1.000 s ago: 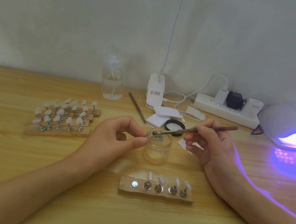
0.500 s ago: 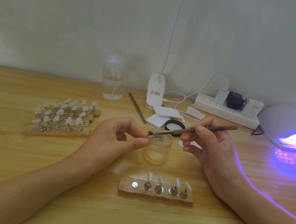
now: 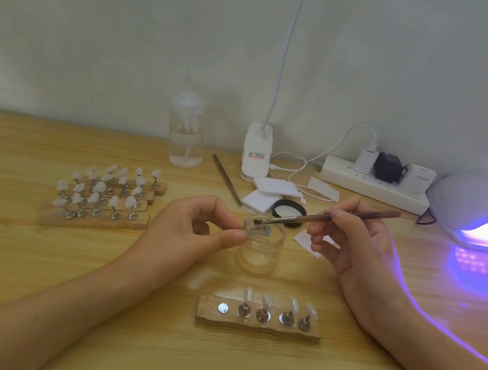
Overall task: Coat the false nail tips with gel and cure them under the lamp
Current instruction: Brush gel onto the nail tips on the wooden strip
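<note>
My left hand [image 3: 195, 228] pinches a clear false nail tip [image 3: 247, 225] just over the rim of the small glass gel jar [image 3: 259, 250]. My right hand [image 3: 354, 242] grips a thin brown brush [image 3: 326, 217], and its bristle end touches the held tip. In front of the jar lies a wooden holder strip [image 3: 258, 321] with several metal stands carrying clear tips and one bare magnet at its left. The white curing lamp [image 3: 480, 204] glows purple at the far right.
Several wooden strips [image 3: 95, 219] full of white tips on stands sit at the left. Behind the jar are its black lid [image 3: 289, 209], white pads [image 3: 262, 200], a metal tool [image 3: 226, 179], a pump bottle [image 3: 185, 138], a clip lamp base [image 3: 256, 155] and a power strip [image 3: 372, 185].
The brush tip has shifted slightly along the held nail tip. Both hands stay over the jar.
</note>
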A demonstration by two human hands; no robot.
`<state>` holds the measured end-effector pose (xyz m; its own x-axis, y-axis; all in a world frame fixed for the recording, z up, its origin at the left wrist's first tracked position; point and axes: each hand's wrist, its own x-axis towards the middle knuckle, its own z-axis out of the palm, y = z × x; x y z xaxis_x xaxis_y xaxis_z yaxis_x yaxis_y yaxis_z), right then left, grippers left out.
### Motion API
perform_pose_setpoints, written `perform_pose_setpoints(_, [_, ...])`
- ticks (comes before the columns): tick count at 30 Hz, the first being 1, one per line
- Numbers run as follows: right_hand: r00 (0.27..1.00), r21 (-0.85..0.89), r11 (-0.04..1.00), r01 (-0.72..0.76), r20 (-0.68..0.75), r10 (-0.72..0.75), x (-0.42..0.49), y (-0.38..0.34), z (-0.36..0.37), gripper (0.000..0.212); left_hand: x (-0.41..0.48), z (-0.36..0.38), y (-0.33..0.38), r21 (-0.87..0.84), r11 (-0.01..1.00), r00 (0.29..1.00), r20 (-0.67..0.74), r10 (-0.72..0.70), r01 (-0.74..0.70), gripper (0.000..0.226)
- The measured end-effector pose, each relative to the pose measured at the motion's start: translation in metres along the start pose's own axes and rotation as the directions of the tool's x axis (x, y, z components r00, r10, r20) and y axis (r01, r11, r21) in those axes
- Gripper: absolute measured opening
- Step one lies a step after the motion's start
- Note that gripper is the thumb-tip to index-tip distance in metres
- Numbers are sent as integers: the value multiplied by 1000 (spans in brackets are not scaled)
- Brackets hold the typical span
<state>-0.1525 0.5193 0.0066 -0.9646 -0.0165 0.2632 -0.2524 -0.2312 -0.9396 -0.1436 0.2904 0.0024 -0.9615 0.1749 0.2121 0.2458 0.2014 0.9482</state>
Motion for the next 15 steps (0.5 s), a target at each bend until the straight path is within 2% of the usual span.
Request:
perform_pose_setpoints(4, [996,-15,1000,27,86,-25,-1,-1,2,10,0,0,1,5,1000,1000,-1,-3,3,31])
perform_pose_setpoints(9, [1000,-38,999,13,7,-13,0,1,-1,23,0,0,1,-5,1000,1000,1,-1,1,32])
perform_pose_setpoints(12, [998,6,999,36,60,-36,0,-2,1,16,-1,0,1,-8,1000,1000,4,0,0,27])
perform_pose_setpoints(15, [997,-43,999,30,78,-26,-2,-2,3,12,0,0,0,-7,1000,1000,1,1,-1,29])
